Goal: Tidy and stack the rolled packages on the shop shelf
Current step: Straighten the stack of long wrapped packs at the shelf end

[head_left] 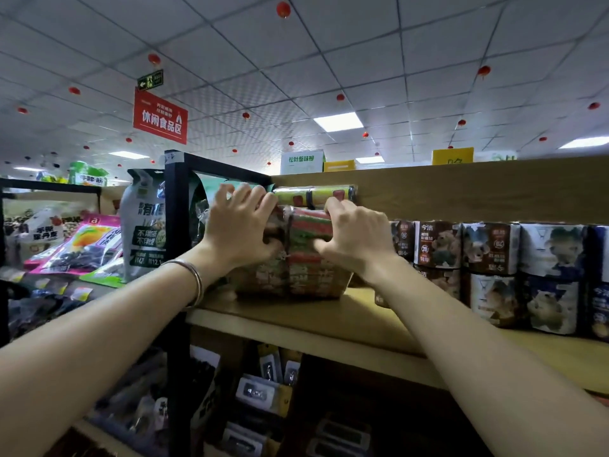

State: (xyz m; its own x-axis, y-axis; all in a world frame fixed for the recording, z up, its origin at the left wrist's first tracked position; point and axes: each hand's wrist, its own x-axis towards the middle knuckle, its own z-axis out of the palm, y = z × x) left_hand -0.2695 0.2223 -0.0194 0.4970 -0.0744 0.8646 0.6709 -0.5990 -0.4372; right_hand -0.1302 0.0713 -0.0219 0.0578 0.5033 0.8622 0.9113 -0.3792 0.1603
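Observation:
A stack of rolled packages (pixel 308 258) in clear wrap, striped red, green and brown, stands at the left end of the wooden shelf (pixel 329 319). One yellow-green roll (pixel 313 194) lies across the top, just under the board above. My left hand (pixel 240 225) presses on the stack's upper left with fingers spread over a roll. My right hand (pixel 357 234) grips the red-and-green roll (pixel 309 224) in the upper middle, fingers curled over its right end. A silver bangle circles my left wrist.
Dark tissue-roll packs with bear pictures (pixel 494 258) fill the shelf to the right. A black metal frame post (pixel 176 258) stands left of the stack, with snack bags (pixel 145 222) on the neighbouring rack. Hanging small goods (pixel 263 390) sit below.

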